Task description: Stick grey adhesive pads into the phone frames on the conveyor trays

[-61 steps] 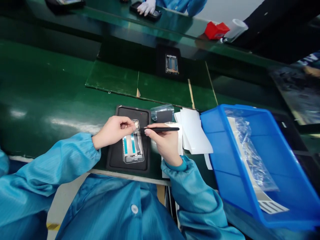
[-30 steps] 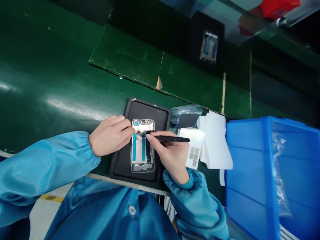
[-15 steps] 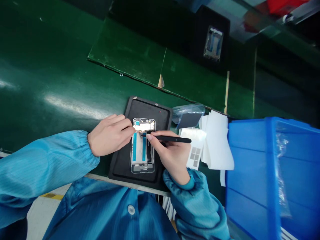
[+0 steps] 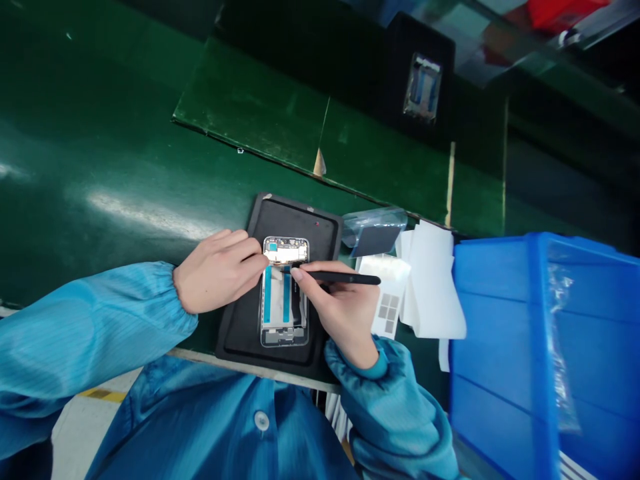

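An opened phone with two blue strips lies upright in the view on a black tray. My right hand grips a thin black tool, like tweezers, whose tip reaches over the phone's inside just below the circuit board. At the phone's left edge, my left hand is closed, its fingertips by the lower end of the board. Whether anything small sits between those fingertips is hidden.
Right of the tray lie a clear bag with a dark sheet, a sheet with grey squares and white papers. A blue bin stands at the right. Another opened phone lies on a dark tray on the raised green board.
The whole view has shifted very slightly. Both hands, the tool and the phone keep the same places relative to each other.
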### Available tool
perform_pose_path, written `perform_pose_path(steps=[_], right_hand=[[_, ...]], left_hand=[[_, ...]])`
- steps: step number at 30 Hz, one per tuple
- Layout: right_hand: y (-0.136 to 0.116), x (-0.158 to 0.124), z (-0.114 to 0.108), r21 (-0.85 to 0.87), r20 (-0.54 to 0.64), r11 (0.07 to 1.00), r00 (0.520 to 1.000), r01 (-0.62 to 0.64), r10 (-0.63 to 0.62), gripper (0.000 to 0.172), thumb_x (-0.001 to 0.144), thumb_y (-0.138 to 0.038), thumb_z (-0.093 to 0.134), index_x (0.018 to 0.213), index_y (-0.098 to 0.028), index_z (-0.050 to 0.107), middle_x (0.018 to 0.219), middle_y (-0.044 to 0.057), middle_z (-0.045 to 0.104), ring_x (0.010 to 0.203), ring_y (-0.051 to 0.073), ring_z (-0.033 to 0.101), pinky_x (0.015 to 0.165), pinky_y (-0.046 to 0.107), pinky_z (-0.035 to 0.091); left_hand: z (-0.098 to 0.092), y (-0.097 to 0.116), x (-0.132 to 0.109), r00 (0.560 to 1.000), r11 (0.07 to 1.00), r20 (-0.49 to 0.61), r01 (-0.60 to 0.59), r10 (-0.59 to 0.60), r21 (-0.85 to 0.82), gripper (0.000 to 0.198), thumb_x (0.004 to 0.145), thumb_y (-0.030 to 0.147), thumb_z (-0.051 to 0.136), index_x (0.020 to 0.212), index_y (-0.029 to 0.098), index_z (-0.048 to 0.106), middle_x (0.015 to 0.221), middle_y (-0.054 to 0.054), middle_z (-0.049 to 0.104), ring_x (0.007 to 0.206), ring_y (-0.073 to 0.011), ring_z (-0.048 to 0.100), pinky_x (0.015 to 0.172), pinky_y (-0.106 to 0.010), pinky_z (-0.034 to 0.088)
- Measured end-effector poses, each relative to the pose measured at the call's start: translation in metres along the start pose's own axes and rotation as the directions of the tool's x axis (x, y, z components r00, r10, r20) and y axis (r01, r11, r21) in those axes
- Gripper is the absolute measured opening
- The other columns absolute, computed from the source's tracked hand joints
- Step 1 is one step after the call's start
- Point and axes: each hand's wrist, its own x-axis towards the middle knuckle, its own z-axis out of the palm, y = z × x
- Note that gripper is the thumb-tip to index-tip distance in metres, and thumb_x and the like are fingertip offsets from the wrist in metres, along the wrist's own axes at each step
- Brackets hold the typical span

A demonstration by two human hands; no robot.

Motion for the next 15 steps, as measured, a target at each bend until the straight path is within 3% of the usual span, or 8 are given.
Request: perform_pose_path(steps=[15], right_hand=[[0.0007, 0.0004, 0.0003, 0.011, 0.002, 1.0, 1.0, 0.017, -0.017, 0.011, 0.075, -0.03, 0.083, 0.078, -0.022, 0.076, 0.077, 0.003, 0.077, 0.061, 0.017, 0.07, 0.055, 0.028, 0.06]], left_hand=[[-0.0001, 0.0, 0.0, 1.0, 1.0, 0.013, -0.001, 0.001, 0.007, 0.016, 0.096, 0.02, 0.053, 0.092, 0.016, 0.068, 0.087, -0.005, 0.067, 0.081, -0.0196, 0.057, 0.072, -0.034, 0.045]])
